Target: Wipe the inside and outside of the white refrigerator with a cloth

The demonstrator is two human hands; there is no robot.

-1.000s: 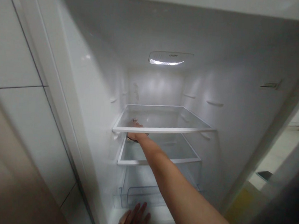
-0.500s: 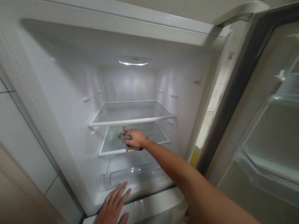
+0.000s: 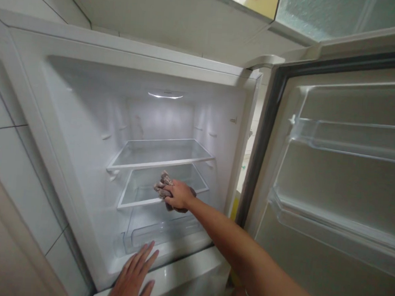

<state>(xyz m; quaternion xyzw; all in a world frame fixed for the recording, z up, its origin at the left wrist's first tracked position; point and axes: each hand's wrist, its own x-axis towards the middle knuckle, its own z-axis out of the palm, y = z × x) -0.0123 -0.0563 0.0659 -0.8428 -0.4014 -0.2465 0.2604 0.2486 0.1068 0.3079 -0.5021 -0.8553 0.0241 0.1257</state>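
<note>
My right hand [image 3: 179, 195] is closed around a crumpled grey-brown cloth [image 3: 163, 184], at the front edge of the lower glass shelf [image 3: 137, 182] inside a fridge. Part of the cloth hangs below the hand. Above it sits the upper glass shelf [image 3: 163, 152] with a white rim. My left hand [image 3: 133, 274], holding nothing, has its fingers apart near the fridge's bottom front edge [image 3: 189, 267]. Whether its palm presses on that edge, I cannot tell. Just beyond its fingertips is a clear plastic drawer [image 3: 164, 233].
The fridge door [image 3: 333, 184] stands open on the right, with clear door racks [image 3: 353, 138] on its inner side. A small lamp [image 3: 165, 95] glows at the fridge ceiling. White tiles [image 3: 16, 167] run along the left, and a yellow cabinet [image 3: 248, 0] hangs above.
The view has tilted up and turned right, showing more of the door and the cabinet above. My right hand with the cloth stays near the lower shelf's front edge; my left hand stays low.
</note>
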